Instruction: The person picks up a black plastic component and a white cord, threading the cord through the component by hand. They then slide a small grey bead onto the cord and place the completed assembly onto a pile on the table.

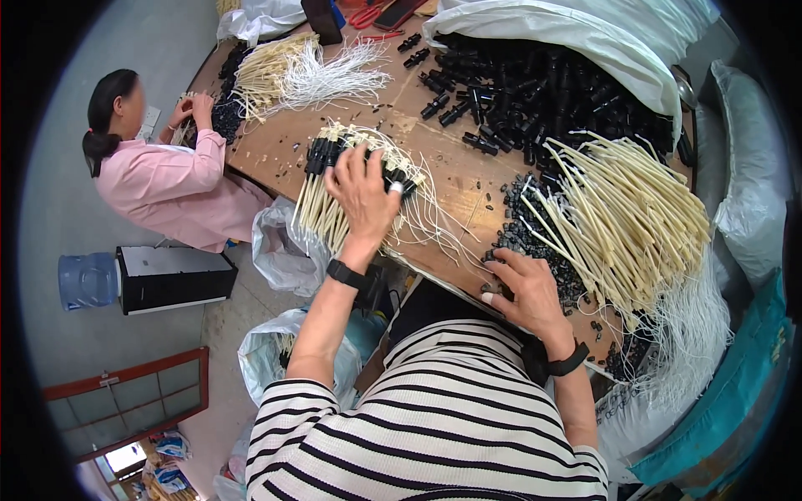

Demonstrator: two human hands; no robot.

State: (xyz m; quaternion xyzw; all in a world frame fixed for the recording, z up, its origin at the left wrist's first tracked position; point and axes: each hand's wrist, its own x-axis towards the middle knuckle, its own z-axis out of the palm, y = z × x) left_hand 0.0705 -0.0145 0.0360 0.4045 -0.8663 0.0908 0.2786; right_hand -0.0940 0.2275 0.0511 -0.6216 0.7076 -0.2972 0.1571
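My left hand (363, 192) lies over a row of cream tubes (319, 219) with black plastic connectors (322, 152) and thin white cords. Its fingers are spread across the connectors, and a pale wrap covers one fingertip. My right hand (535, 292) rests at the table's near edge, beside a heap of small black plastic pieces (522, 221). Its thumb and fingers are bent but apart, with a small dark piece (486, 287) by the thumb tip. White cords (443, 230) trail from the row towards this hand.
A white sack (576, 25) spills black connectors (535, 92) at the back. A large bundle of cream tubes (643, 225) lies right; another bundle (276, 75) lies far left. A person in pink (163, 179) works there. Open bags (288, 250) stand below the table's near edge.
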